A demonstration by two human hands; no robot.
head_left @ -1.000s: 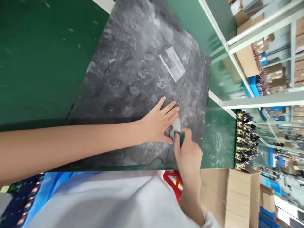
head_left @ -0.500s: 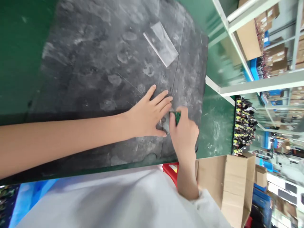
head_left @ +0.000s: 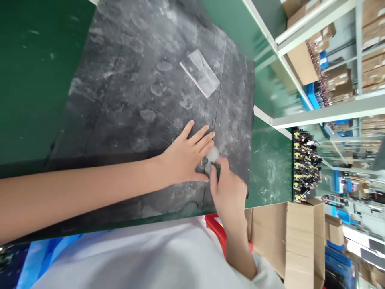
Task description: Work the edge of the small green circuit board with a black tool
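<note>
My left hand [head_left: 188,158] lies with its fingers spread on the black mat [head_left: 129,92]. Beside its thumb and fingertips is a pale, rounded patch or small item [head_left: 213,154], too blurred to name. My right hand [head_left: 228,184] is closed around a small green circuit board [head_left: 217,169], just right of my left hand. Most of the board is hidden by the fingers. Farther up the mat lies a clear plastic bag [head_left: 201,74], apart from both hands.
The mat covers part of a green tabletop [head_left: 270,164]. A rack of small black and yellow parts [head_left: 305,164] stands at the right. Below it is an open cardboard box [head_left: 300,241]. White frame bars [head_left: 325,114] cross the upper right.
My right hand has moved slightly down and towards me with the green board, uncovering more of the pale patch. My left hand keeps its place on the mat; the whole view has shifted.
</note>
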